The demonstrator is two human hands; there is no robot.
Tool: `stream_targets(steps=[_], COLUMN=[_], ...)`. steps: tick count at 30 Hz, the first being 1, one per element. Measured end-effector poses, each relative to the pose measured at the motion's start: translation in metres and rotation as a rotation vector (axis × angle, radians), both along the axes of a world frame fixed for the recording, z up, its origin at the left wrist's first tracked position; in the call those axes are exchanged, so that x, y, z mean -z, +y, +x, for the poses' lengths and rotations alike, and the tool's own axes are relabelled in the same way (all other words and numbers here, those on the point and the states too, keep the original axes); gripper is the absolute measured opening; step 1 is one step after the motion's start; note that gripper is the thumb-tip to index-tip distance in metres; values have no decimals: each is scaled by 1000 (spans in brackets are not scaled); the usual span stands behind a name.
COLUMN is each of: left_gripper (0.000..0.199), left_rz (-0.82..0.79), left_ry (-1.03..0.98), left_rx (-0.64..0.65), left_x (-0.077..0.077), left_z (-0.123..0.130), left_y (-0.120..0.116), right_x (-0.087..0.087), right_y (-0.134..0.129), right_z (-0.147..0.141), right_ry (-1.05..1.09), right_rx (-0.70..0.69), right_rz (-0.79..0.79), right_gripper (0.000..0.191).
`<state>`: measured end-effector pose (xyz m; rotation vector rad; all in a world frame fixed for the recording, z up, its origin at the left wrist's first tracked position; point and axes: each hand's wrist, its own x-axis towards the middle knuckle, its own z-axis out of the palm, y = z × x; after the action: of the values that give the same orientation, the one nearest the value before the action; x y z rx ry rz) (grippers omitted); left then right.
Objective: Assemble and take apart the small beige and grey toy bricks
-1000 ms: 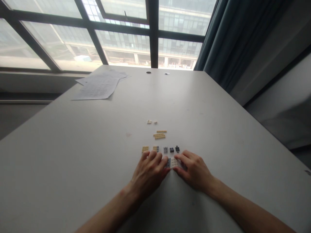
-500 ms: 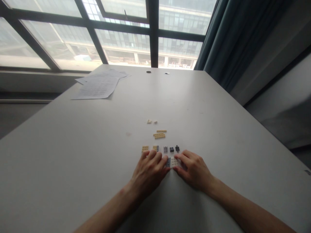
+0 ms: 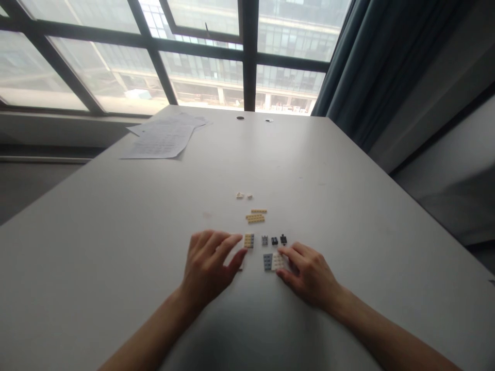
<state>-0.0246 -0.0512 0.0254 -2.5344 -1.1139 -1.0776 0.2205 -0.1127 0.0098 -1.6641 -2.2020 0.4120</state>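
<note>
My right hand [image 3: 307,270] rests on the table with thumb and index finger at two edges of a white studded toy-brick plate [image 3: 277,261]. Against that plate's left side lies a blue-grey studded plate [image 3: 267,262]. My left hand [image 3: 212,257] hovers farther left, thumb and fingers apart, with nothing seen between them. Its fingertips are beside a tan plate with a blue-grey strip [image 3: 248,240]. Part of a small pale piece [image 3: 241,268] shows below its thumb; the rest is hidden.
Behind the plates are a grey brick [image 3: 264,240], a black brick [image 3: 274,240] and a black piece with pegs [image 3: 283,239]. Farther back lie tan strips [image 3: 256,218] and small white pieces [image 3: 240,196]. Papers [image 3: 160,139] lie at the far left of the table.
My left hand has come off the blue-grey plate and moved left, its fingers spreading. My right hand stays at the white plate. The view has shifted slightly.
</note>
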Motion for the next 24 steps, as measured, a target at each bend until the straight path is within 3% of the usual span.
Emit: stream_targets(steps=[4,8,24], left_gripper=[8,5,8], left_rz=[-24,-131,-254], left_ry=[-210,-364,-453], left_rx=[-132,-147,-191], left_x=[3,10,17], left_z=[-13,-10,-6], left_y=[12,15,14], right_x=[0,0,0], right_y=[1,1,4], right_z=[-1,-1,3], right_ry=[-3,4,1], right_rx=[0,4,-37], right_rz=[1,0,4], right_gripper=[31,29,34])
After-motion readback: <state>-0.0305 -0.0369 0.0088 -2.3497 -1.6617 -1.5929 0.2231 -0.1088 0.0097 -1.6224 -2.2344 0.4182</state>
